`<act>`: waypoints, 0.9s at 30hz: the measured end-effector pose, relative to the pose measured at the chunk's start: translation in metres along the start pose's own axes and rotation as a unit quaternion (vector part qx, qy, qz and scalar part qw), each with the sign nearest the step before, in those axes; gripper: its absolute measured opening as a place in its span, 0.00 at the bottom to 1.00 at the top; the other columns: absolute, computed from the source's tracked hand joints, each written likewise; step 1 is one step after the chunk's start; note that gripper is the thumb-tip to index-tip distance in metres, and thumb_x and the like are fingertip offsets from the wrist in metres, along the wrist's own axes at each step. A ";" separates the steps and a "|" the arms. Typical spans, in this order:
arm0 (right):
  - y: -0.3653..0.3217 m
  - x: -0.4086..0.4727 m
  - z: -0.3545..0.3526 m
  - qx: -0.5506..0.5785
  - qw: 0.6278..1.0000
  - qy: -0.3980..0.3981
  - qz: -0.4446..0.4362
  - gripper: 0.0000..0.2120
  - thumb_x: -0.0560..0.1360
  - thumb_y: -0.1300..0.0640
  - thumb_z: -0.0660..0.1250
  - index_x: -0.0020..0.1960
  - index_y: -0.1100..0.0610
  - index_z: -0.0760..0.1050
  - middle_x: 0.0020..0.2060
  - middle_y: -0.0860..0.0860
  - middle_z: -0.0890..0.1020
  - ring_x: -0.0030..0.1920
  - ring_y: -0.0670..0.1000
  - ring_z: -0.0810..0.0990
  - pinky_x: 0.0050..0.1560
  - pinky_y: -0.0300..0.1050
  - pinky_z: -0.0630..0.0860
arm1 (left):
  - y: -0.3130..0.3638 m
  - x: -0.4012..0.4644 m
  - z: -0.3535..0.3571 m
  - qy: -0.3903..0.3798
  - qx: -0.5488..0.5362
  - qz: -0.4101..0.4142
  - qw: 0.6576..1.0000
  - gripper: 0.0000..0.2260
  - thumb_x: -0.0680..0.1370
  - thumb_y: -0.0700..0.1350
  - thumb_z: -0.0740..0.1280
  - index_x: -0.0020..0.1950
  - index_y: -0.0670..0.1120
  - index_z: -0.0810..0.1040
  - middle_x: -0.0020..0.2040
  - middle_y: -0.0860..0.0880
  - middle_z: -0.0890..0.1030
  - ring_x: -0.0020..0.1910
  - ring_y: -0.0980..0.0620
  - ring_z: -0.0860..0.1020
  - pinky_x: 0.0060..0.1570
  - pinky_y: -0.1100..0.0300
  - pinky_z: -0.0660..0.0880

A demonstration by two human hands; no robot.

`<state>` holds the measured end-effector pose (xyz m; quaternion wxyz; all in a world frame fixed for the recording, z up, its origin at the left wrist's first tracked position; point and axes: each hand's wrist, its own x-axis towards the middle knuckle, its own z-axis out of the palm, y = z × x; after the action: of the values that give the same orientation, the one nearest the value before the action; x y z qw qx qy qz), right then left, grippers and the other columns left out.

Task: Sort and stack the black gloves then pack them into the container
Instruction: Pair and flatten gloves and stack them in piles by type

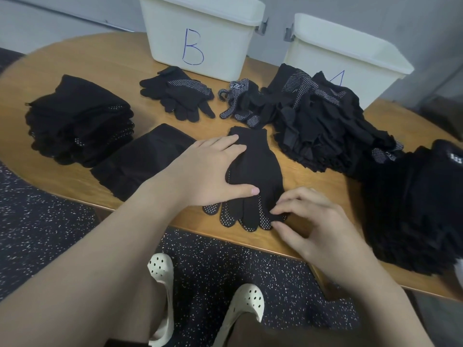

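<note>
- While a black glove pair [253, 176] lies at centre frame on the wooden table [105, 63], it is pressed flat by the left hand [208, 171], fingers straight.
- Its dotted fingertips are pinched by the curled fingers of the right hand [308, 221].
- White bins, one marked B [200, 33], are seen along the top.

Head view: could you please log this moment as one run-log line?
left hand: flat on glove pair | right hand: pinching its fingertips | bin B: behind, contents unseen
</note>
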<state>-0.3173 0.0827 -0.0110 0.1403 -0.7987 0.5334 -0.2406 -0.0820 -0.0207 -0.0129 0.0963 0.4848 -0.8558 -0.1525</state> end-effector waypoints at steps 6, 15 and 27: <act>-0.008 0.001 0.003 0.014 0.999 0.029 -0.031 0.05 0.77 0.56 0.72 0.51 0.52 0.86 0.50 0.39 0.81 0.52 0.48 0.80 0.53 0.47 0.77 | -0.001 0.001 0.002 0.004 -0.001 0.001 1.000 0.44 0.74 0.74 0.61 0.83 0.52 0.57 0.84 0.52 0.53 0.82 0.53 0.53 0.79 0.53 0.50; -0.009 0.002 0.007 0.030 0.999 -0.018 -0.041 0.04 0.77 0.52 0.73 0.49 0.49 0.86 0.48 0.38 0.80 0.51 0.46 0.81 0.56 0.52 0.77 | 0.009 0.002 0.007 0.043 -0.002 -0.025 0.999 0.43 0.73 0.77 0.54 0.80 0.51 0.64 0.83 0.52 0.59 0.81 0.52 0.57 0.79 0.50 0.55; 0.016 -0.003 -0.009 0.005 0.998 0.035 0.056 0.09 0.74 0.54 0.76 0.54 0.50 0.85 0.53 0.39 0.81 0.57 0.45 0.80 0.60 0.45 0.77 | 0.016 0.004 0.009 0.039 0.020 -0.038 0.998 0.46 0.70 0.77 0.62 0.80 0.51 0.62 0.83 0.52 0.57 0.81 0.51 0.57 0.78 0.51 0.53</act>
<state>-0.3356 0.0798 -0.0123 0.1380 -0.7581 0.5805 -0.2630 -0.0994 -0.0150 -0.0153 0.1144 0.5246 -0.8350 -0.1201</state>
